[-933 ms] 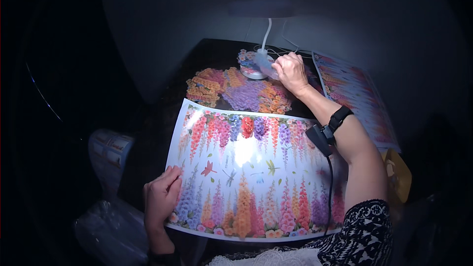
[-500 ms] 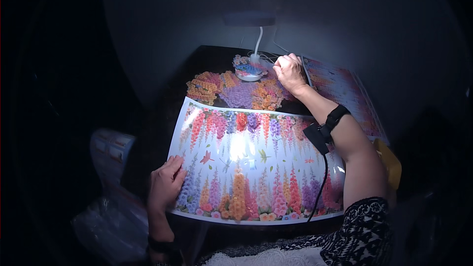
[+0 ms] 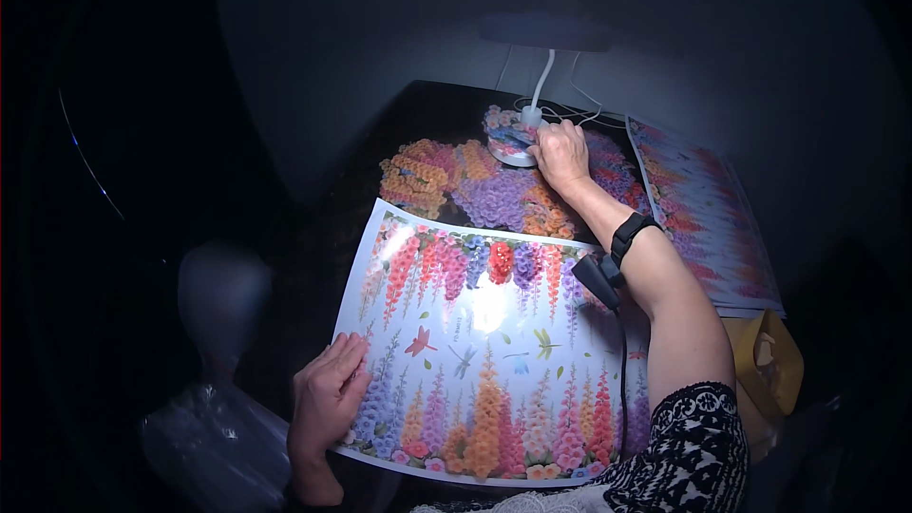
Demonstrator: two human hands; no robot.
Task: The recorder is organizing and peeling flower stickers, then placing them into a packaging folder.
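A large glossy sheet (image 3: 446,323) printed with colourful flower spikes and dragonflies lies before me. My left hand (image 3: 328,388) is closed at its left edge, fingers together on the print. My right hand (image 3: 562,157) reaches across to the far side, its fingers curled down beside the round white base (image 3: 511,158) of a lamp. Small flower cut-outs (image 3: 501,123) lie on that base, next to my fingertips. What those fingers hold, if anything, is hidden. Orange and purple flower cut-outs (image 3: 489,198) spread between the sheet and the lamp.
A stack of similar printed sheets (image 3: 703,218) lies at the far right. Nearer, a yellow holder (image 3: 771,361) stands by my right arm. Clear plastic wrapping (image 3: 214,446) is at the lower left. A black cable (image 3: 623,380) hangs from my right forearm across the sheet.
My right hand has come down from beside the stack of sheets to the cut-outs on the lamp base. My left hand stays at the sheet's edge. The whole view has shifted.
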